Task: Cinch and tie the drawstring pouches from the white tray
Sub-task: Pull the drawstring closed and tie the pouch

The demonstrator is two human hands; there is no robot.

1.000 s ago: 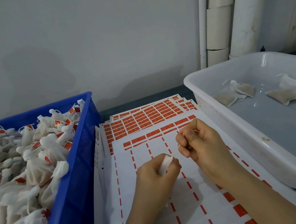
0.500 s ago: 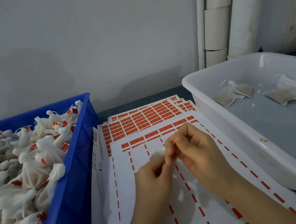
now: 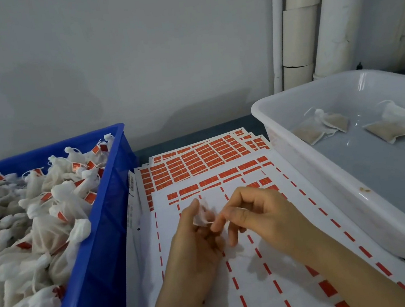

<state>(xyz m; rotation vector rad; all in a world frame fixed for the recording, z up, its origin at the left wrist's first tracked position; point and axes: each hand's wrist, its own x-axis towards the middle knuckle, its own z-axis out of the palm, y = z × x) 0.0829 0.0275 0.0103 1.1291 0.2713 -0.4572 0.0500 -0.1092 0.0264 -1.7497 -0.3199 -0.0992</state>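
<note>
Over the label sheets (image 3: 252,288) my left hand (image 3: 195,247) grips the pouch (image 3: 203,216) and my right hand (image 3: 263,214) pinches its top, in the lane between the blue crate (image 3: 92,245) left of the sheets, heaped with tied pouches (image 3: 49,214), and the white tray (image 3: 309,172) right of them, holding a few flat pouches (image 3: 393,125).

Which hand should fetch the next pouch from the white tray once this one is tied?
Right, probably. The right hand is nearer the white plastic tray and its flat pouches. The left hand grips the small white mesh pouch, which the right only pinches, beside the blue plastic crate.
</note>
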